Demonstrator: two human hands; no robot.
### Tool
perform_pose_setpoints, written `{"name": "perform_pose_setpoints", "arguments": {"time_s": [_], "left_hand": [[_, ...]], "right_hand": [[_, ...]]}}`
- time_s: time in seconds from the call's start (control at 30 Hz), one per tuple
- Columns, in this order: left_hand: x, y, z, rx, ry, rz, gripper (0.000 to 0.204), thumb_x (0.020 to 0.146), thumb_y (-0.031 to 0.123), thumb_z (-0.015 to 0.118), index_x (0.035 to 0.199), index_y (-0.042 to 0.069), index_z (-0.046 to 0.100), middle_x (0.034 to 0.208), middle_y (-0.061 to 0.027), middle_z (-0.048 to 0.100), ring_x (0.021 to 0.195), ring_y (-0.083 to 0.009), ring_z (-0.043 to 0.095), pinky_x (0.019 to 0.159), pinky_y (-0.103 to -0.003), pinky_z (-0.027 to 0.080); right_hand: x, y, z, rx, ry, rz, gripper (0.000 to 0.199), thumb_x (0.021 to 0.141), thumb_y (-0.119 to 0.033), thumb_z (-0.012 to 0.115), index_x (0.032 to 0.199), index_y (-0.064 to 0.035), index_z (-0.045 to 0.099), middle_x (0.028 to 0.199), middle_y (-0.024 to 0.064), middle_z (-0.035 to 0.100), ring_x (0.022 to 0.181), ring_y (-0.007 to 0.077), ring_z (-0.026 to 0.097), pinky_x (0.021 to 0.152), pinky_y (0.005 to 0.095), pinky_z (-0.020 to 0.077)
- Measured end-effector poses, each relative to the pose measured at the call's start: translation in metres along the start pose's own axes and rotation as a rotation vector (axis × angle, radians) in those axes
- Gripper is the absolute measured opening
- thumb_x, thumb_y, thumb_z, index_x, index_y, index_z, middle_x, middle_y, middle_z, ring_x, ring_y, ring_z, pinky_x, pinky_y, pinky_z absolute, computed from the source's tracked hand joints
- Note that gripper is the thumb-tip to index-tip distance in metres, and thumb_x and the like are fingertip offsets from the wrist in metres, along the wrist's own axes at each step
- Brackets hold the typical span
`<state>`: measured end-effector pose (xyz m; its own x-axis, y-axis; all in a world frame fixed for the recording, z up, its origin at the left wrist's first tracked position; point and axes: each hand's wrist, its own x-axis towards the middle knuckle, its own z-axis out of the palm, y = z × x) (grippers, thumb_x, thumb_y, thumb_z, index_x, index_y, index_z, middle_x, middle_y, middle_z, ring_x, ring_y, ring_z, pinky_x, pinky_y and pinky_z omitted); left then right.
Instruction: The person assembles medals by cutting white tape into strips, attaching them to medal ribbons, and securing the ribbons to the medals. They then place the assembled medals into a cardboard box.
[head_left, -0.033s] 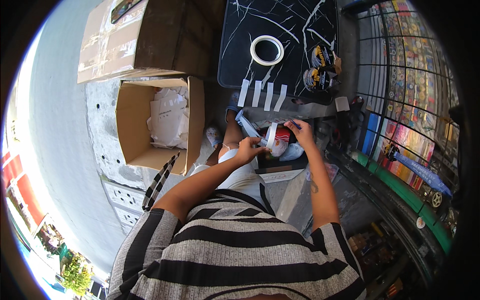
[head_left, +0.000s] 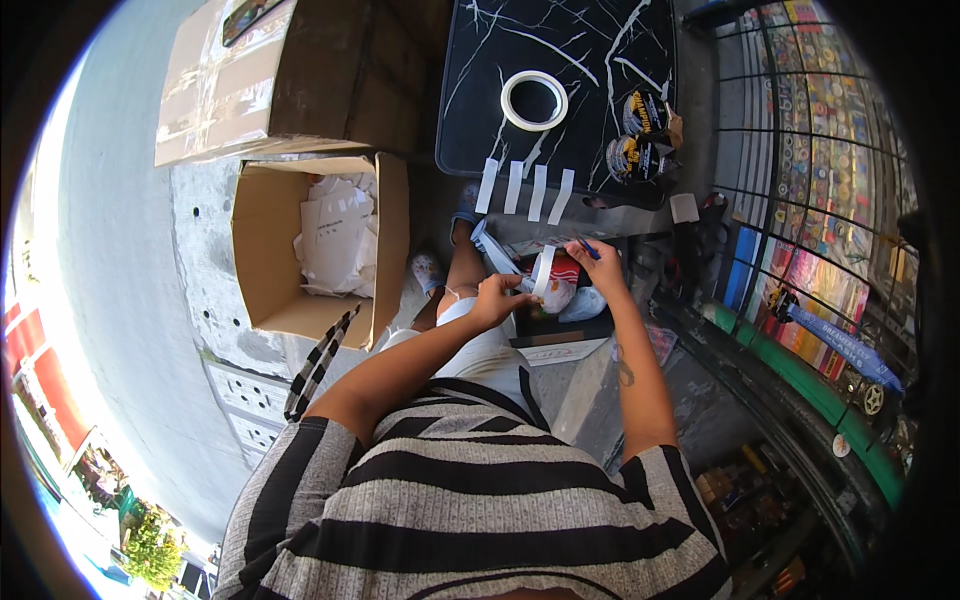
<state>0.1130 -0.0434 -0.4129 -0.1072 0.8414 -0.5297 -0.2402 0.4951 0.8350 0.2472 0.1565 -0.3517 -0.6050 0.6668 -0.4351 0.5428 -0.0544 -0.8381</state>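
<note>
My left hand [head_left: 497,302] is closed, its fingertips pinching the lower part of a white tape roll [head_left: 543,272] seen nearly edge-on. My right hand [head_left: 600,268] is closed on a slim dark-blue pen-like thing [head_left: 587,248], just right of the roll's upper end. Several short white tape strips [head_left: 514,187] hang from the near edge of the black marbled table [head_left: 560,50]. Another tape roll [head_left: 507,103], larger and cream-white, lies flat on that table. Below my hands, a box holds plastic bags [head_left: 584,304] and a red packet [head_left: 566,270].
At left, an open cardboard box [head_left: 392,250] holds white paper pieces [head_left: 338,235]; a larger taped carton [head_left: 300,90] stands behind it with a phone [head_left: 250,18] on top. Black-and-yellow packs [head_left: 640,155] sit at the table's right. A wire grille [head_left: 770,130] fronts small goods at right.
My right hand has turned slightly, and the dark-blue thing in it has tipped more upright. The left hand and the tape roll look the same.
</note>
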Motion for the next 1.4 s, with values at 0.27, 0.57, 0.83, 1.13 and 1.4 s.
{"name": "perform_pose_setpoints", "arguments": {"time_s": [0.27, 0.57, 0.83, 1.13, 1.4], "left_hand": [[-0.006, 0.02, 0.002, 0.004, 0.008, 0.01, 0.028, 0.078, 0.02, 0.082, 0.093, -0.002, 0.073, 0.085, -0.0052, 0.071, 0.082, -0.0087, 0.06, 0.078, -0.027, 0.047], [-0.001, 0.041, 0.01, 0.091, -0.028, 0.091, 0.035, 0.075, 0.025, 0.084, 0.097, 0.0, 0.073, 0.088, -0.0129, 0.073, 0.082, -0.01, 0.066, 0.079, -0.029, 0.049], [0.014, 0.039, 0.023, 0.23, -0.029, 0.051, 0.037, 0.072, 0.035, 0.081, 0.098, 0.009, 0.074, 0.093, -0.0117, 0.073, 0.089, -0.0313, 0.068, 0.094, -0.044, 0.04], [0.017, 0.051, 0.035, 0.166, 0.015, 0.072, 0.028, 0.078, 0.021, 0.081, 0.086, -0.002, 0.068, 0.066, -0.0064, 0.061, 0.071, -0.0021, 0.048, 0.062, -0.028, 0.046], [0.019, 0.052, 0.039, 0.193, 0.039, 0.13, 0.025, 0.077, 0.019, 0.081, 0.085, -0.001, 0.068, 0.063, -0.0037, 0.057, 0.063, -0.0027, 0.047, 0.057, -0.027, 0.043]], "right_hand": [[-0.004, -0.02, 0.018, 0.147, -0.022, 0.005, 0.013, 0.086, -0.012, 0.071, 0.091, 0.0, 0.071, 0.08, 0.0018, 0.068, 0.072, 0.0057, 0.06, 0.068, 0.0218, 0.0497], [0.007, -0.075, -0.011, 0.123, 0.107, -0.174, 0.01, 0.089, -0.01, 0.068, 0.088, 0.0005, 0.068, 0.08, -0.0036, 0.062, 0.074, 0.0028, 0.052, 0.071, 0.0198, 0.0433], [0.062, -0.067, -0.014, 0.022, 0.367, -0.186, 0.019, 0.086, -0.016, 0.072, 0.09, 0.0017, 0.07, 0.079, 0.0031, 0.07, 0.074, 0.0069, 0.061, 0.07, 0.0229, 0.0476], [0.08, -0.037, -0.006, -0.049, 0.519, -0.245, 0.026, 0.083, -0.026, 0.075, 0.093, -0.002, 0.073, 0.084, 0.0109, 0.072, 0.077, 0.0222, 0.069, 0.071, 0.0301, 0.0506], [0.084, -0.04, 0.011, -0.011, 0.733, -0.354, 0.025, 0.078, -0.019, 0.08, 0.088, -0.0006, 0.067, 0.078, 0.0082, 0.069, 0.071, 0.0182, 0.065, 0.067, 0.0299, 0.0503]]}}
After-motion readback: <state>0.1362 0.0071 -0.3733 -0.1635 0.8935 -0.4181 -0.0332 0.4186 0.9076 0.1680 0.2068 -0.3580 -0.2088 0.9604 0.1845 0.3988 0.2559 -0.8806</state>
